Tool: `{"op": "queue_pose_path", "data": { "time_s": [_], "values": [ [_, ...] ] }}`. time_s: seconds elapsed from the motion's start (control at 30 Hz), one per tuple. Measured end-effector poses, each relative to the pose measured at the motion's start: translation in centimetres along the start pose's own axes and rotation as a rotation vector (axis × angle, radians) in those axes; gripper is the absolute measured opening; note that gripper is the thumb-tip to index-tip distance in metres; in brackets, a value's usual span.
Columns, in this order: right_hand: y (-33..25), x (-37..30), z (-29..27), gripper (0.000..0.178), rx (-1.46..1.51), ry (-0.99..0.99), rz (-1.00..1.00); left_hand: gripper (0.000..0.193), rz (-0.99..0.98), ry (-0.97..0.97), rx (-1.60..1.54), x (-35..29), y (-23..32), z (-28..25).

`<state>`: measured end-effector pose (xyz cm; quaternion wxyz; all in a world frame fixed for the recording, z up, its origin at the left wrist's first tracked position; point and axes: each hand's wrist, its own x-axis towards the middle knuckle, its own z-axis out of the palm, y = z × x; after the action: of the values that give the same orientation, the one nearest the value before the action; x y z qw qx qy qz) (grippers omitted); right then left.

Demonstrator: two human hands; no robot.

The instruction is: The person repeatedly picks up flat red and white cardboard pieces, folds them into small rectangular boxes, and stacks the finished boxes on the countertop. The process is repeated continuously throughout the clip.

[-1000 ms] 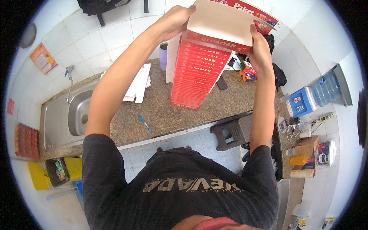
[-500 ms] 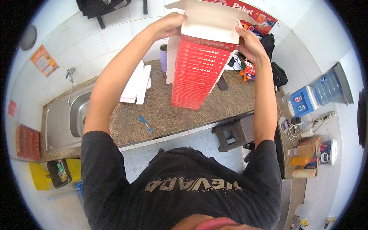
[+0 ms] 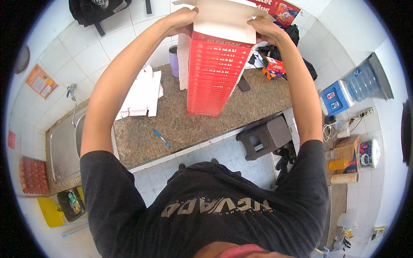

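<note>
A tall stack of red cardboard food boxes (image 3: pixel 209 81) stands on the granite counter, one nested in another. The topmost box (image 3: pixel 224 23) has its flaps raised and shows a white inside. Around its left side my left hand (image 3: pixel 183 20) is closed, the fingers partly hidden behind the card. My right hand (image 3: pixel 265 30) grips the right side, its thumb lying over the white edge. White card sheets (image 3: pixel 142 92) lie in a loose pile left of the stack. A blue pen (image 3: pixel 161 138) rests near the counter's front edge.
A purple tumbler (image 3: pixel 174 61) stands behind the stack, and a dark phone (image 3: pixel 244 84) lies to its right. Further right are colourful packets (image 3: pixel 274 66). The steel sink (image 3: pixel 64 150) is at the left, a brown stool (image 3: pixel 266 136) below the counter, a water dispenser (image 3: pixel 337 98) far right.
The whole view has shifted, so the stack appears further up and left. Both hands still grip the top box, the right one with its fingers set slightly differently.
</note>
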<state>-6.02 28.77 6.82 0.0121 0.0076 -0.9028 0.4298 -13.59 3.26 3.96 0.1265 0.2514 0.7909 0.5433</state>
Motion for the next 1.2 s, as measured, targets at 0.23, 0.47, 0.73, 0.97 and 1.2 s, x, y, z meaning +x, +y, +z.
{"op": "queue_pose_path", "data": {
  "time_s": [0.23,0.47,0.73,0.97,1.2],
  "values": [
    [3.1,4.8,-0.4,0.031,-0.200,0.088,0.117,0.058,-0.037,0.023,0.168,1.9,-0.4,-0.6],
    [3.9,6.4,-0.7,0.026,-0.480,0.044,0.216,0.047,-0.089,-0.107,0.110,1.1,2.1,-0.3],
    [1.3,6.2,0.7,0.027,-0.893,-0.058,0.303,0.036,-0.197,-0.259,0.034,5.2,-0.8,-2.4],
    [2.1,8.6,0.8,0.032,-0.774,-0.216,0.597,0.049,-0.228,-0.242,0.827,10.4,-4.0,-4.1],
    [0.0,3.3,1.2,0.035,-0.709,-0.222,0.372,0.043,-0.176,0.064,0.708,3.1,0.3,1.5]
  ]
}}
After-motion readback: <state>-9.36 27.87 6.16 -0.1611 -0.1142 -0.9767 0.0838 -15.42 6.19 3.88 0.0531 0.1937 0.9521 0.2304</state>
